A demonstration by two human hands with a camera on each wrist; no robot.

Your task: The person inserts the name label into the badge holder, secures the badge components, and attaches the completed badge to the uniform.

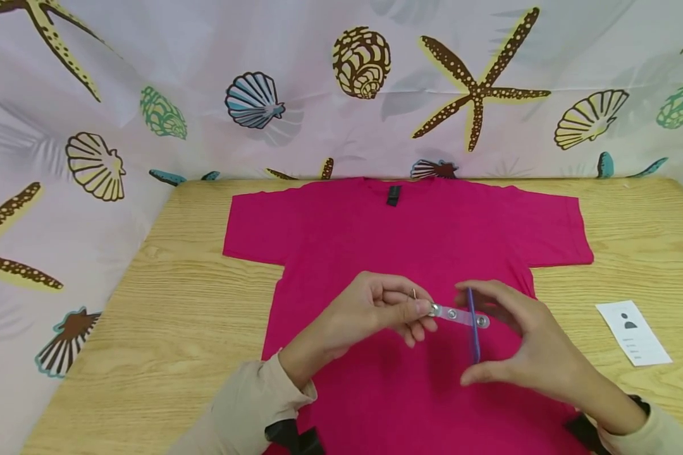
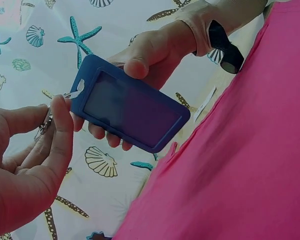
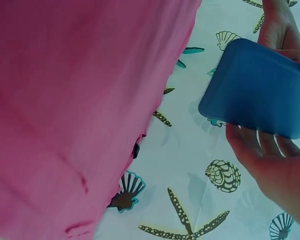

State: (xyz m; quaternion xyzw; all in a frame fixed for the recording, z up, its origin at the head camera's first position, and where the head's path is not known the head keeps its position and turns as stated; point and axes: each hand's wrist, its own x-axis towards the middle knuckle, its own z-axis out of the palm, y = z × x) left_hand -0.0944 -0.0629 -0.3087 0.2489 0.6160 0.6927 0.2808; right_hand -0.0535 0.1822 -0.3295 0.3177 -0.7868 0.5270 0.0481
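Note:
Between thumb and fingers, my left hand (image 1: 381, 309) pinches the metal clip (image 1: 434, 309) of a clear badge strap (image 1: 463, 316) with snap studs. The strap passes through the slot at one end of a blue badge holder (image 2: 135, 107). My right hand (image 1: 523, 341) grips this holder by its opposite long edges, thumb on one and fingers on the other. Seen edge-on from the head, the holder stands upright above a pink T-shirt (image 1: 387, 253). Its clear window faces the left wrist view, and its plain back (image 3: 260, 90) shows in the right wrist view.
The T-shirt lies spread on a wooden table (image 1: 199, 278), its collar at the far edge. A white card (image 1: 634, 333) printed with a person icon lies to the right of it. Behind and at left hangs a cloth (image 1: 319, 139) with shells and starfish.

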